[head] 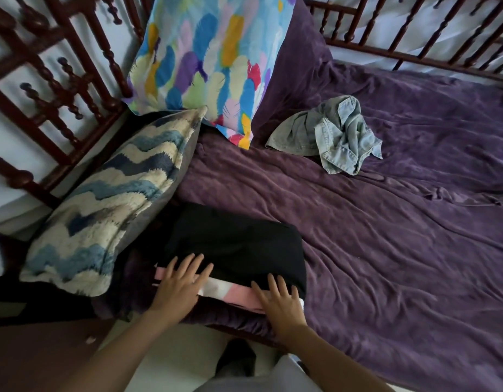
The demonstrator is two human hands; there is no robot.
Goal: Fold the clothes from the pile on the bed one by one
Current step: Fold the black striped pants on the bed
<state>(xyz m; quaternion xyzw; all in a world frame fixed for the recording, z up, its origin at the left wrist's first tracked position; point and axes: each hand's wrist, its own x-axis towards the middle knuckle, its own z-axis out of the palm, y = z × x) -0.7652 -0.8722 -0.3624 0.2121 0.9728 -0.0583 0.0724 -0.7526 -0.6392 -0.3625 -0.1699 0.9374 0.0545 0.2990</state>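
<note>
A folded black garment (236, 244) lies on top of a pink and white folded piece (230, 291) at the near edge of the bed. My left hand (179, 284) rests flat on the stack's near left corner, fingers spread. My right hand (278, 299) lies flat on its near right corner, fingers straight. A crumpled light denim garment (329, 134) sits alone further back on the purple bedspread (386, 250).
A blue and cream wavy cushion (103, 205) leans just left of the stack. A bright feather-print pillow (205, 58) stands against the dark wooden bed rail (55, 75). The rail runs along the back too. The floor shows below the bed's edge.
</note>
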